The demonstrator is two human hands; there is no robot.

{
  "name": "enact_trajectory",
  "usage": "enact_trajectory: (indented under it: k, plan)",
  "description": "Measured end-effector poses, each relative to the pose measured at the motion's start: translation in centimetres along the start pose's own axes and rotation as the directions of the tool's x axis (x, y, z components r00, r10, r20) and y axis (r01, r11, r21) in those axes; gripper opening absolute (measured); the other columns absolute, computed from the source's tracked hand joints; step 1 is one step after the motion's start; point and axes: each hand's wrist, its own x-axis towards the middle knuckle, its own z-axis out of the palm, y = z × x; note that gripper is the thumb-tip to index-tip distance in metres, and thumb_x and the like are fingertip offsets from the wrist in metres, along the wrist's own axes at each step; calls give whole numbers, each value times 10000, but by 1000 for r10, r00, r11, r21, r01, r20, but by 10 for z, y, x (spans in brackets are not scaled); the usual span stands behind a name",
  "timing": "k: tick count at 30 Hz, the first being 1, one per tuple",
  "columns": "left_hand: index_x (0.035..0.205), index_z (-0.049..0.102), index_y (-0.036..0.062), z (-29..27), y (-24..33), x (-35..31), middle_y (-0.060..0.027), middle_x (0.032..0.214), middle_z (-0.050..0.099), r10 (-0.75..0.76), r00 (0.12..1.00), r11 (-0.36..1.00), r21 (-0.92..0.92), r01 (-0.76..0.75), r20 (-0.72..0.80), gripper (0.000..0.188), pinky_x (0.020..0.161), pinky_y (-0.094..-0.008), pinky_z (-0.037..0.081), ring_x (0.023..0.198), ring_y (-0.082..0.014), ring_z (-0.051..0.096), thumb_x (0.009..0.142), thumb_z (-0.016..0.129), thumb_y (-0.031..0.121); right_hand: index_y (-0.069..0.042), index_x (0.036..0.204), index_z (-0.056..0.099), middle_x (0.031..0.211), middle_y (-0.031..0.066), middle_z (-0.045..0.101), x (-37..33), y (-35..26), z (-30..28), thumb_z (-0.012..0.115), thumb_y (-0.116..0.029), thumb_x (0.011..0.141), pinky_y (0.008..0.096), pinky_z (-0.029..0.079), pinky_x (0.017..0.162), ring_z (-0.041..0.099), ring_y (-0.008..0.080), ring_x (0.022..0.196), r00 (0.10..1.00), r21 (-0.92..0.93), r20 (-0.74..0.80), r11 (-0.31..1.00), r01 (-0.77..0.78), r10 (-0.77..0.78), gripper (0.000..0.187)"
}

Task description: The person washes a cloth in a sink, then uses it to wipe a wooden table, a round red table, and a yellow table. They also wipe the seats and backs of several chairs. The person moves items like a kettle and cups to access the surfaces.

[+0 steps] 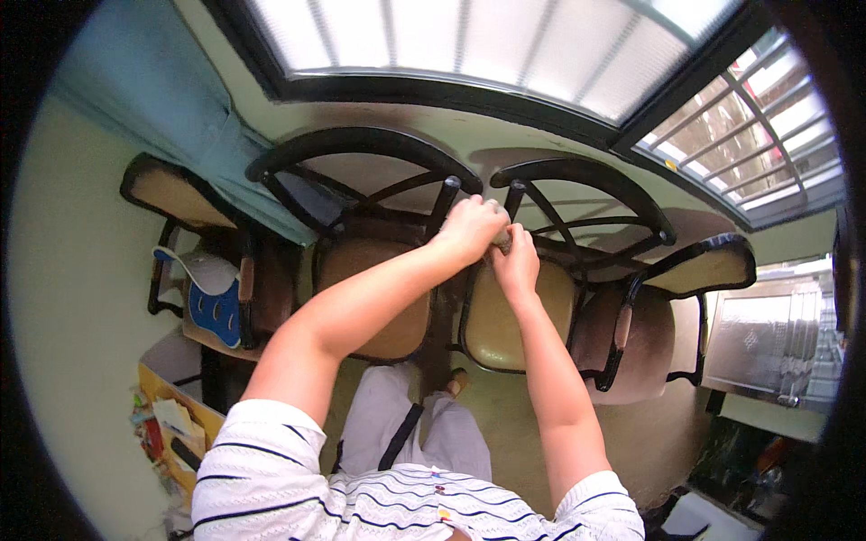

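My left hand (473, 229) and my right hand (517, 261) meet in front of me, between the backs of two dark-framed chairs. Both are closed around a small grey-brown crumpled thing (502, 240), which looks like a wrung cloth; fingers cover most of it. The left chair's curved black back (365, 137) rises beside my left hand, above its brown seat (374, 298). To the right stands the other chair's black back (586, 171), with a tan, shiny seat (519, 316) below my right hand.
A padded armchair (185, 200) at left holds a white-and-blue visor cap (209, 270). Another armchair (631, 334) stands at right. A blue curtain (162, 99) hangs at left, and a barred window (487, 45) lies beyond. A metal-fronted cabinet (762, 334) is far right.
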Motion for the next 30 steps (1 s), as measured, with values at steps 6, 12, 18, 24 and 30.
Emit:
enact_trajectory:
  k: [6, 12, 18, 24, 30]
  plan:
    - [1177, 665, 196, -40, -82, 3, -76, 1290, 602, 62, 853, 998, 55, -40, -518, 382, 903, -422, 492, 1114, -306, 567, 806, 602, 126, -72, 1129, 566, 1128, 131, 550, 65, -71, 4, 753, -93, 758, 443, 491, 871, 569, 368, 1044, 940, -80, -184, 957, 279, -289, 416]
    - [1164, 631, 222, -7, -180, -5, -24, 1154, 616, -8, 876, 968, 215, 127, -483, 347, 956, -377, 399, 1164, -228, 527, 821, 601, 180, -157, 1319, 495, 1193, 95, 600, 129, -114, 76, 818, -122, 706, 469, 514, 876, 616, 387, 1046, 945, -259, 193, 916, 308, -264, 694]
    - [1207, 594, 233, -44, -276, -71, -1, 1140, 596, -169, 910, 895, 329, 303, -378, 349, 982, -415, 354, 1179, -214, 496, 864, 572, 171, -238, 1315, 543, 1152, 57, 603, 143, -192, 188, 594, -124, 843, 484, 444, 939, 591, 288, 1021, 862, -510, 59, 727, 459, -503, 488]
    - [1178, 546, 132, -118, -325, -171, -87, 1183, 587, -489, 852, 842, 153, 517, -187, 318, 928, -480, 424, 1183, -316, 504, 863, 591, 125, -204, 1267, 567, 1213, 52, 563, 106, -296, 272, 558, -171, 862, 543, 241, 1126, 479, 316, 1211, 761, -292, 36, 721, 628, -648, 406]
    - [1146, 544, 124, -99, -328, -147, -84, 1101, 581, -398, 886, 870, 209, 447, -238, 299, 881, -457, 447, 1086, -315, 530, 850, 576, 94, -196, 1232, 600, 1164, 57, 602, 122, -279, 241, 568, -170, 857, 543, 357, 1051, 561, 277, 1132, 766, -275, 15, 734, 621, -642, 377]
